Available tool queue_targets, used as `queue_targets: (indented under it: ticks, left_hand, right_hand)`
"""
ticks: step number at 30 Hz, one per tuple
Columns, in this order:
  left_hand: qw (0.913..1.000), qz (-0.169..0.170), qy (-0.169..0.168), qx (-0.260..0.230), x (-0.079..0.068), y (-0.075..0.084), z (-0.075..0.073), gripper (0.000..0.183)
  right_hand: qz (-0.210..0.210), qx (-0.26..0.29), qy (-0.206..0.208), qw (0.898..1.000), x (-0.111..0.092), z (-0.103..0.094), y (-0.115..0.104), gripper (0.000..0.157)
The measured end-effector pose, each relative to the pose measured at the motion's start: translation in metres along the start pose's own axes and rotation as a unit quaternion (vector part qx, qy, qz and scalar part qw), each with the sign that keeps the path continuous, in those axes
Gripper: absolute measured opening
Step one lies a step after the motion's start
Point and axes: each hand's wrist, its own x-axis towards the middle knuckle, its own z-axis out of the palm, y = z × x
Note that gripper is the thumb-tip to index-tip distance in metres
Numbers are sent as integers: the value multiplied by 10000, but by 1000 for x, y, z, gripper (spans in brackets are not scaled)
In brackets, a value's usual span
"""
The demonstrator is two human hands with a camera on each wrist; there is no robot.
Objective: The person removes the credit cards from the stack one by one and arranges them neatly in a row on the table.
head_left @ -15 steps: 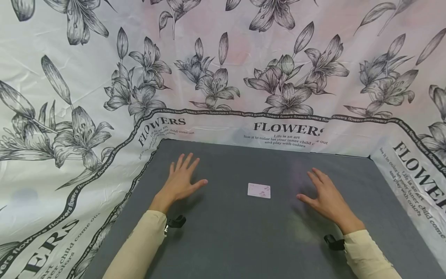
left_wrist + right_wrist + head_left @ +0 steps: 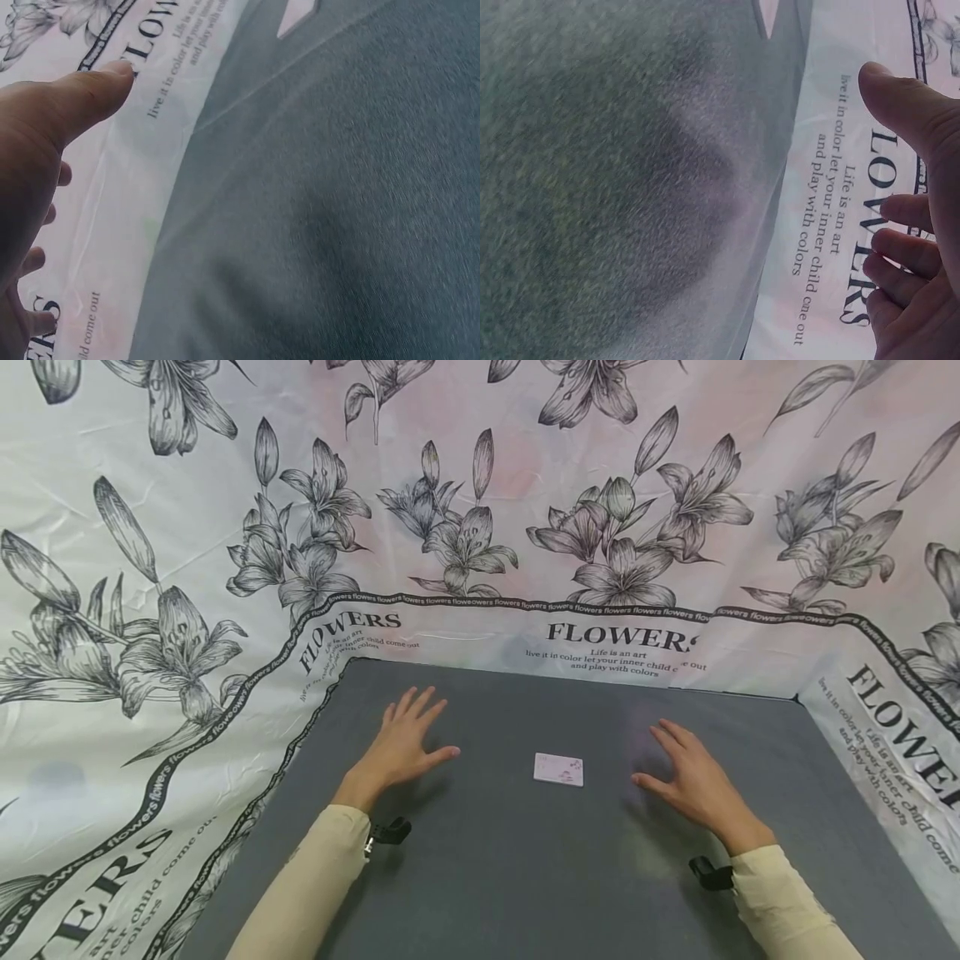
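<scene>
A small flat pale pink card-like rectangle (image 2: 558, 769) with a floral print lies on the grey table between the hands in the head view. To its left, my left hand (image 2: 399, 745) hovers with fingers spread and thumb pointing toward it, holding nothing. On the other side is my right hand (image 2: 693, 781), raised over its own shadow, fingers loosely extended and nothing in its grasp. The left wrist view shows the left thumb (image 2: 97, 94) and a corner of the pink rectangle (image 2: 298, 16). In the right wrist view, another corner of the rectangle (image 2: 768, 15) shows at the top.
The grey tabletop (image 2: 510, 877) spreads beneath both arms. White sheeting printed with lilies and lettering (image 2: 480, 560) rises behind the table's far edge and along its sides. A black strap device (image 2: 392, 832) sits at the left wrist, and another (image 2: 710, 873) at the right.
Both hands have shifted slightly inward, the left one to the right and the right one to the left. The pink rectangle stays in place on the table.
</scene>
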Motion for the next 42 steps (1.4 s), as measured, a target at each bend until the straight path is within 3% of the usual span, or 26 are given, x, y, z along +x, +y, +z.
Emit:
queue_targets:
  ticks: [13,26,42]
  left_hand:
    - [9991,228,-314,-189,14,21,2,91]
    - [9980,507,-297,-211,28,35,7,82]
    - [9972,598,-325,-305,44,49,14,73]
  right_hand:
    - [-39,60,-238,9997,10,0,-13,89]
    - [-179,42,-187,9997,18,10,-18,87]
    - [-258,57,-167,9995,24,21,-20,80]
